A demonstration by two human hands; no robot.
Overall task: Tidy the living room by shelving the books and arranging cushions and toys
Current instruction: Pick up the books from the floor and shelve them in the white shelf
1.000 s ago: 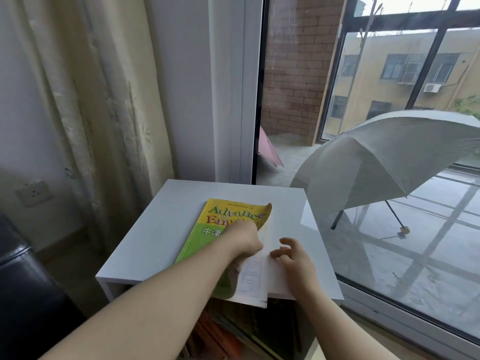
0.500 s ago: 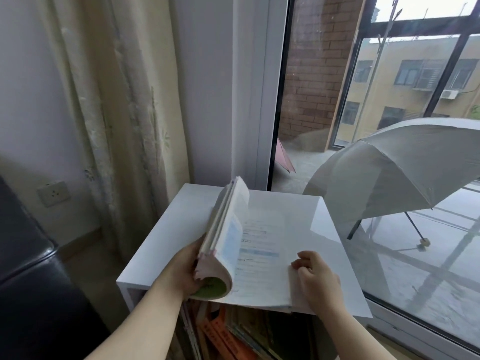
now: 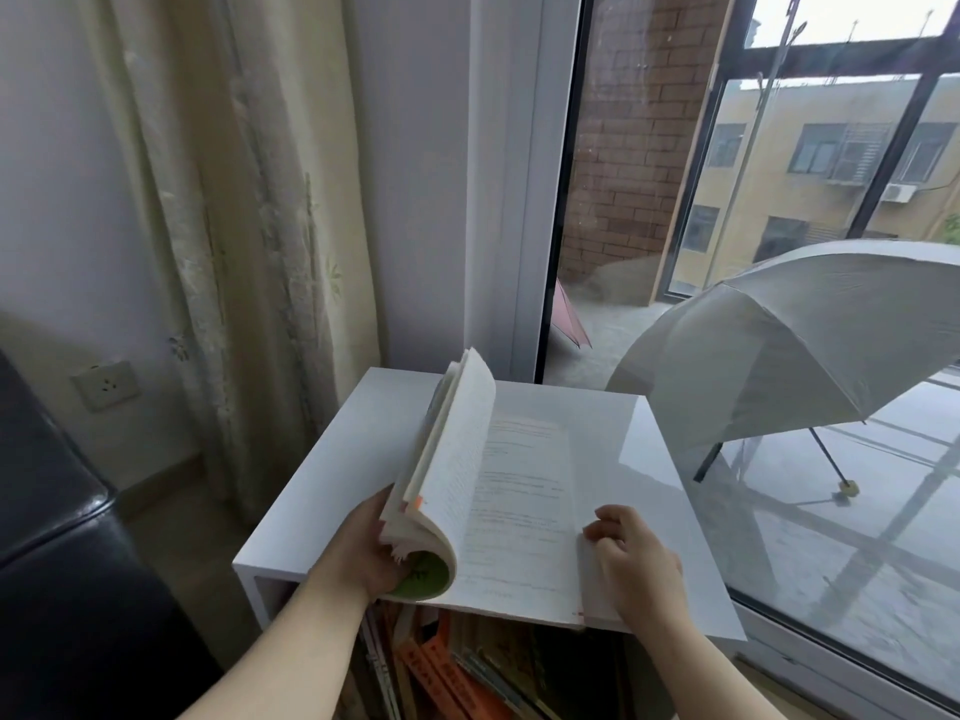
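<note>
White surface (image 3: 358, 449) in a window corner, a pale curtain (image 3: 249, 226) hanging past its far left corner and floor-length glass along its right edge.

- Book (image 3: 524, 511) lies open at the near edge of the surface, roughly mid-width, its near edge overhanging slightly. Right-hand page lies flat, with printed lines showing. The left part, cover and a thick sheaf of pages, stands lifted and bowed over, with a green cover showing under the curl at the near left corner.
- Left hand (image 3: 371, 550) grips that raised sheaf from the outside at its near end, fingers wrapped round the curl.
- Right hand (image 3: 636, 561) rests on the book's right margin near the near edge, fingers bent, tips on the paper. Thumb hidden; cannot tell whether it pinches the page edge or only presses.
- Under the surface, a compartment holds shelved books (image 3: 457, 662), orange spines among them, leaning.

Surroundings: black sofa arm (image 3: 52, 511) at left, 1 wall socket (image 3: 106, 384) beside the curtain. Outside the glass, a grey umbrella (image 3: 779, 345) stands open on the balcony floor; a pink umbrella (image 3: 569, 324) shows partly behind the window frame.
</note>
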